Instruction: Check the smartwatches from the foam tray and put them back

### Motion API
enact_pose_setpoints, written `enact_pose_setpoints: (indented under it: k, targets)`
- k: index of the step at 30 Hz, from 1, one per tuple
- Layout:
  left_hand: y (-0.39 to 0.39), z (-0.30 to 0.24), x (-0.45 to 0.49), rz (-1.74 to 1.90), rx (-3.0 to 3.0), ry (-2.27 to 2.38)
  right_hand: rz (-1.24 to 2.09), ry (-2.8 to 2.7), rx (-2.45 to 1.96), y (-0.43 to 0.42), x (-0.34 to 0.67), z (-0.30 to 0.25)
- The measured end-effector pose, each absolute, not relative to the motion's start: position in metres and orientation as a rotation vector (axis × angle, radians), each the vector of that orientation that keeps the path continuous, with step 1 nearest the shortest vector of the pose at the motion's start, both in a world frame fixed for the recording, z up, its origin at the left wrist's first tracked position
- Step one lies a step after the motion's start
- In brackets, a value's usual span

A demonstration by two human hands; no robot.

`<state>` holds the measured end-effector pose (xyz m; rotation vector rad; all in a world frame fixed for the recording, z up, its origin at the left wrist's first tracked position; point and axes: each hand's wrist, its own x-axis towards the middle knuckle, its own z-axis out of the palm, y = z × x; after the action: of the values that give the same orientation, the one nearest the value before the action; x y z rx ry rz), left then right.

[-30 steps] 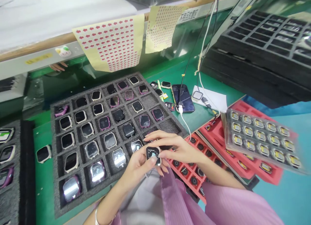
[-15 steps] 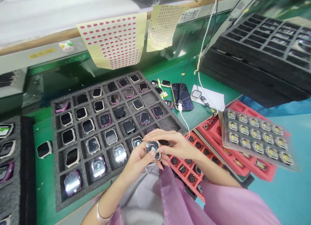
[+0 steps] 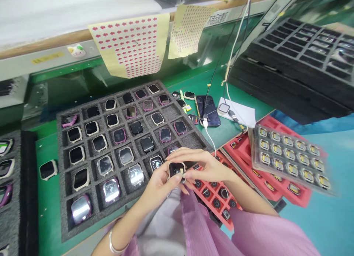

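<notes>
A smartwatch body [image 3: 174,169] without a strap, with a dark screen and a pale frame, is held up between both hands in front of my lap. My left hand [image 3: 159,184] grips its left side, the thumb along the lower edge. From the right, my right hand [image 3: 206,164] has its thumb and fingers closed at the watch's lower right corner and back. A small light patch shows on the screen near the right thumb; I cannot tell whether it is a reflection. Just behind the hands, a grey foam tray [image 3: 190,141] holds several watch bodies in its compartments.
Another foam tray [image 3: 29,197] stands at the left, with a loose watch [image 3: 48,170] beside it. A phone [image 3: 208,110], cables and small watches lie behind. At right are red trays [image 3: 300,199], a clear tray of parts [image 3: 293,158] and stacked black trays [image 3: 282,75].
The watch has been tilted in my fingers, so its screen now looks darker and its pale frame shows more plainly. Both hands stay around it in nearly the same place.
</notes>
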<state>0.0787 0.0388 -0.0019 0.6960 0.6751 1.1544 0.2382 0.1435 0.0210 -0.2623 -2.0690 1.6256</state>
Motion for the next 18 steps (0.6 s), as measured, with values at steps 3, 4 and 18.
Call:
enact_pose_setpoints:
  k: [3,4,18]
  targets:
    - [0.037,-0.002,0.076,1.097,0.690,0.616,1.707,-1.984,-0.201,0.145,0.236,0.015]
    - [0.036,-0.002,0.075,1.068,0.691,0.586,1.745,-1.941,-0.168,0.145,0.234,0.013]
    - [0.020,0.018,0.066,0.964,0.694,0.533,1.879,-1.637,-0.001,0.133,0.207,0.006]
